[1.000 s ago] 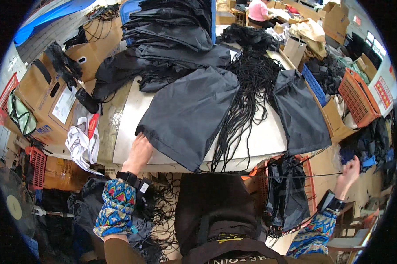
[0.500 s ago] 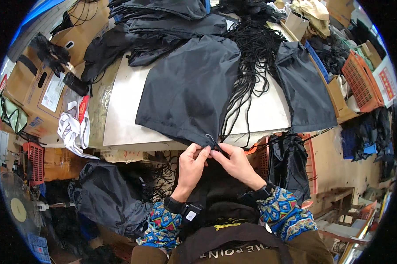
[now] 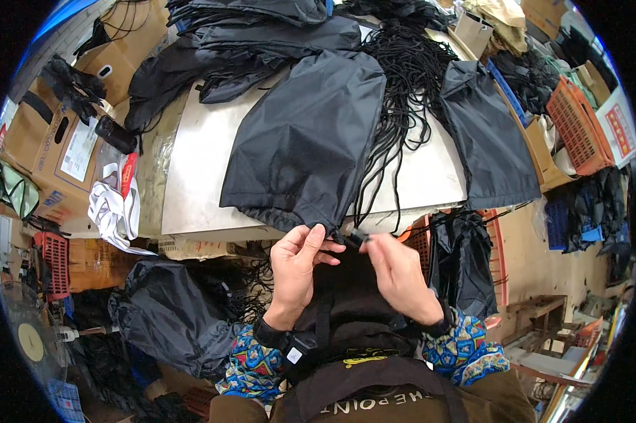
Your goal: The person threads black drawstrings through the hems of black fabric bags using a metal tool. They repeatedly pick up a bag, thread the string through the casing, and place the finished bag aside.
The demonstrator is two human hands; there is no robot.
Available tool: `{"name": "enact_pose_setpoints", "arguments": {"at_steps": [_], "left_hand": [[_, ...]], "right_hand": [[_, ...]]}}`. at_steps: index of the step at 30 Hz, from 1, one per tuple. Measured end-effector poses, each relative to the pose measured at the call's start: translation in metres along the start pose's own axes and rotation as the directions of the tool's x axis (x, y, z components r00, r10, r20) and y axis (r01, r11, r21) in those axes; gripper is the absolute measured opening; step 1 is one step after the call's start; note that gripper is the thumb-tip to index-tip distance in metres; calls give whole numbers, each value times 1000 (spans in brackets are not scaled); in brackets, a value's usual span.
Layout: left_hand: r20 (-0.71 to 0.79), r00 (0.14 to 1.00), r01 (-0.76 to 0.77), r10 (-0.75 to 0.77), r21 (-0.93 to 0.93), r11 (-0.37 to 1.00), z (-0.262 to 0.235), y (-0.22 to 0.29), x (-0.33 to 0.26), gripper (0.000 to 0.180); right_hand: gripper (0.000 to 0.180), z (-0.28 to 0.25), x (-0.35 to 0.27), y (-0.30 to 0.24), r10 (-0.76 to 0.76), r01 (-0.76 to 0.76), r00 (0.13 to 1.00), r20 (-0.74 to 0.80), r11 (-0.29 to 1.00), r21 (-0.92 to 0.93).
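Observation:
A black drawstring-type fabric bag (image 3: 304,134) lies on the white worktop, its near hem hanging over the front edge. My left hand (image 3: 295,264) pinches the bag's near right corner between thumb and fingers. Just right of that corner, my right hand (image 3: 401,275) is closed, thumb against forefinger, and slightly smeared by motion. A short dark piece and a blurred greyish bit show at its fingertips; what they are I cannot make out. Beside the bag, a thick bundle of black cords (image 3: 408,84) trails toward the front edge.
Another black bag (image 3: 491,141) drapes over the worktop (image 3: 191,183) at right. Stacked black bags (image 3: 268,42) lie at the back. A cardboard box (image 3: 57,148) stands left, an orange basket (image 3: 579,127) right. Below left hangs more black fabric (image 3: 177,317), near a fan (image 3: 30,342).
My hands have drawn apart: the right moved right and down from the corner, the left slightly left. The thin wire loop that stood up at the corner no longer shows clearly.

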State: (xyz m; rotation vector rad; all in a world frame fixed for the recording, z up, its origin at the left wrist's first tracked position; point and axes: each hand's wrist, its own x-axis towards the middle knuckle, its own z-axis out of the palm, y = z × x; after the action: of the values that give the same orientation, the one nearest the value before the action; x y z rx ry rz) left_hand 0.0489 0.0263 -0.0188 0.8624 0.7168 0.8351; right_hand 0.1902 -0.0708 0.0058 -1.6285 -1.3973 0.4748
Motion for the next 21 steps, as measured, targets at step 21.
{"name": "enact_pose_setpoints", "arguments": {"at_steps": [21], "left_hand": [[-53,999,-11,5,-105,994,7,-1,-4,16]], "right_hand": [[10,13,-2,-5,-39,37,999,-3,976,-216]]}}
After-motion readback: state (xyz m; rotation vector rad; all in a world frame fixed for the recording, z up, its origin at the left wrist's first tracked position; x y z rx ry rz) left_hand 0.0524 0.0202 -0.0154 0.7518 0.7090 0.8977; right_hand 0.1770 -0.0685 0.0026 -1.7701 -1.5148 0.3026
